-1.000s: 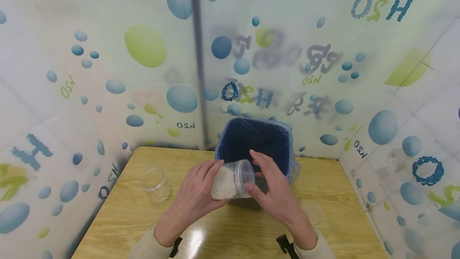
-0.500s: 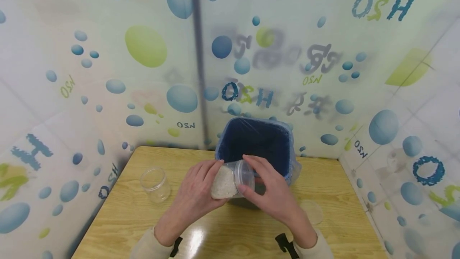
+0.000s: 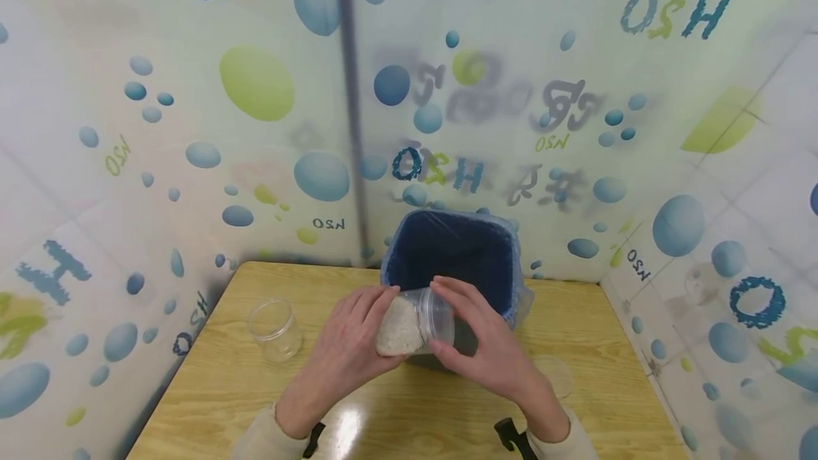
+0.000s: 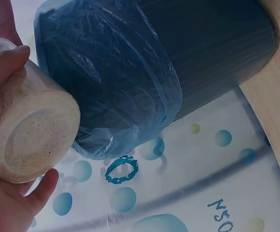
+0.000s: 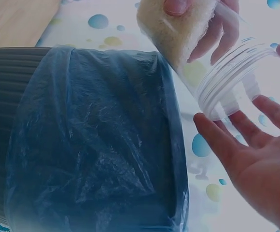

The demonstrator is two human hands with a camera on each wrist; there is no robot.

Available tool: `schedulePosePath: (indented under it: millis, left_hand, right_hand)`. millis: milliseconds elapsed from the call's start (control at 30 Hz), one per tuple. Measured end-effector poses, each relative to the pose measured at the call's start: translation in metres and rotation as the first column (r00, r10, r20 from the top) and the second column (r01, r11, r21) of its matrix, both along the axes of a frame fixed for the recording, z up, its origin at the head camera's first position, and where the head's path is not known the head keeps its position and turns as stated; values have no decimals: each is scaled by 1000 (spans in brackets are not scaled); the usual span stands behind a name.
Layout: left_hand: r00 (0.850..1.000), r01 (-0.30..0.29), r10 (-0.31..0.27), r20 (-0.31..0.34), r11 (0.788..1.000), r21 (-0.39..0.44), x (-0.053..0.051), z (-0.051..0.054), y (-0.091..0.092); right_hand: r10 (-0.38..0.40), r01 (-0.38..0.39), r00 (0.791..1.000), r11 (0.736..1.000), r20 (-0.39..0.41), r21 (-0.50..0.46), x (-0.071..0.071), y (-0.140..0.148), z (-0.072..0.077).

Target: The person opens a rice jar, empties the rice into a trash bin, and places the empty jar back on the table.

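Both hands held a clear jar [image 3: 415,319] on its side by the bin [image 5: 7,96]

The left hand [image 3: 348,329] gripped the clear jar firmly near its base, fingers and thumb curled round opposite sides. The right hand [image 3: 479,336] had its fingers and thumb bent in a wider, lighter hold round the threaded neck [image 5: 236,72]. The jar was off the table [image 3: 211,389], tilted onto its side in front of the bin's near rim, base to the left and neck to the right. Whitish, rice-like grains [image 3: 395,331] lay towards its base end; whether a lid covered the mouth could not be told.

The grey ribbed bin stood on the wood-grain table, a thin blue plastic bag [image 5: 96,121] folded over its rim and down its outer wall. Well apart from the left hand, on that side, stood a second clear jar [image 3: 276,332]. Just beside the right forearm lay a faint clear disc [image 3: 556,377]. Cream sleeves [image 3: 267,439] covered the forearms. Behind, a pale sheet [image 3: 268,13] carried blue and green dots and mirrored "H2O" lettering
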State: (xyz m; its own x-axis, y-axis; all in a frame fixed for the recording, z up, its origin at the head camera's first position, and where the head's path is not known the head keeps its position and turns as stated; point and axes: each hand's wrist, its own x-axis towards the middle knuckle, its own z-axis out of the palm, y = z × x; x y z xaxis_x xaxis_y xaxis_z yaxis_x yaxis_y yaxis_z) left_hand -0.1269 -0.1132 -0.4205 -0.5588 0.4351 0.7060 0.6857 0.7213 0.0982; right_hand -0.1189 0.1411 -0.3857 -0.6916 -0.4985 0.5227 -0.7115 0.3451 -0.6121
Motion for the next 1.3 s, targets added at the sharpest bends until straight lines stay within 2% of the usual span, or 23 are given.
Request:
schedulePosePath:
  millis: [133, 233, 400, 533, 667, 967, 1133, 1300]
  left_hand:
    - [1000, 2, -2, -4, 1000, 2, 0, 0, 1]
    - [1000, 4, -4, -3, 1000, 11, 1, 0, 2]
    - [1000, 10, -9, -7, 999, 37, 2, -1, 4]
    - [1000, 7, -6, -19, 999, 33, 2, -1, 6]
    - [1000, 1, 0, -31, 1000, 21, 2, -1, 7]
    - [1000, 2, -1, -31, 1000, 20, 2, -2, 7]
    - [1000, 0, 1, -30, 1000, 14, 2, -3, 7]
    - [1000, 6, -6, -25, 1000, 11, 2, -4, 6]
  right_hand:
    - [22, -22, 999, 1000, -33, 6, -1, 2, -2]
    - [6, -5, 999, 1000, -34, 6, 0, 2, -2]
    - [-109, 109, 994, 994, 9, -2, 3, -3, 1]
    - [-203, 202, 979, 978, 28, 49, 5, -8, 4]
    - [-245, 240, 968, 967, 52, 89, 5, -12, 4]
    - [-191, 189, 979, 981, 65, 41, 4, -9, 4]
    - [-145, 144, 989, 989, 31, 8, 3, -6, 2]
    - [-98, 98, 995, 995, -12, 23, 1, -2, 0]
